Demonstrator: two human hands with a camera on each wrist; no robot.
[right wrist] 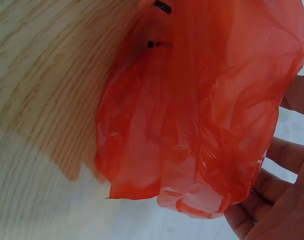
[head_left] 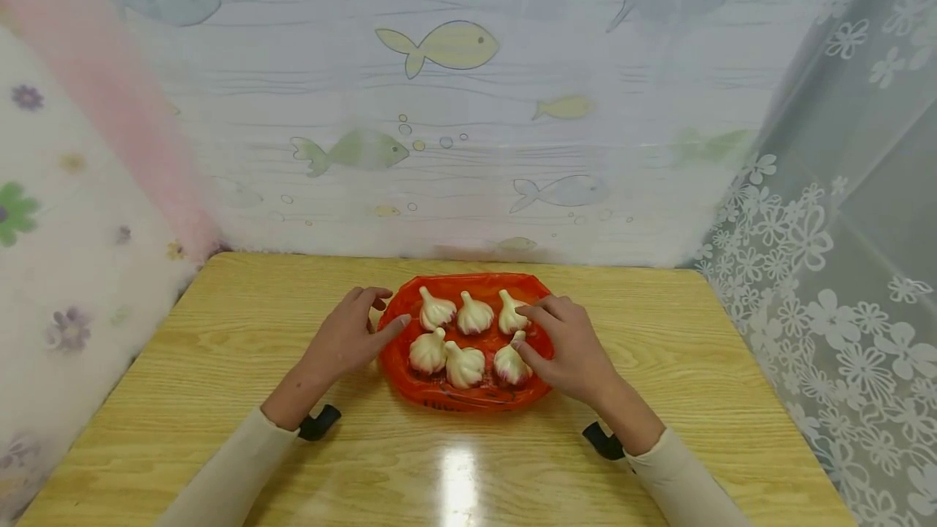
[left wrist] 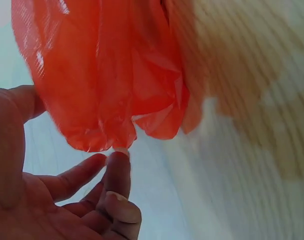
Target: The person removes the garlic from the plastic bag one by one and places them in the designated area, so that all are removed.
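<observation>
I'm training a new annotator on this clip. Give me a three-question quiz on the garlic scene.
1. How many garlic bulbs lie on the red plastic bag?
2. True or false: the bag sits on a wooden table.
3. Which hand touches the bulbs: A) left hand, B) right hand, C) neither?

Key: 1. Six, in two rows of three. 2. True. 3. B; its fingertips rest on the bulbs at its side, while the left hand is at the bag's edge.
</observation>
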